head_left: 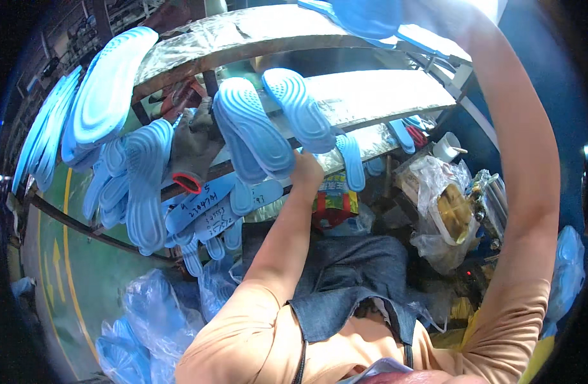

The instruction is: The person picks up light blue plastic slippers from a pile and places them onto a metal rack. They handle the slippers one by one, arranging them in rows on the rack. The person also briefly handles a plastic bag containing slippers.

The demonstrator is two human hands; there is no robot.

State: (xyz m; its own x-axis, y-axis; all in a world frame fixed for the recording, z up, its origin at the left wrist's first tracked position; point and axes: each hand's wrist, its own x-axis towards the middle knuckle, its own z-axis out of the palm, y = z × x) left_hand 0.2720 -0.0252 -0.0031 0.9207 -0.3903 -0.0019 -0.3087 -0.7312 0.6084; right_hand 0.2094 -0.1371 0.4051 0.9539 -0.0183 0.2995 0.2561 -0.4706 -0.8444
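Blue insoles (297,105) lie near the left hand (308,169) and right hand (438,16). Whether either grips one, I cannot tell.

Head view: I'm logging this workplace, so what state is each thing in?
Left hand: raised, partly hidden behind a blue insole
Right hand: raised, blurred, grip unclear
Grey glove: unworn, opening downward
Upper shelf: foil-covered
Clear bag: crumpled, tan contents showing
Lower-left bags: bulging
Dark apron: worn, creased
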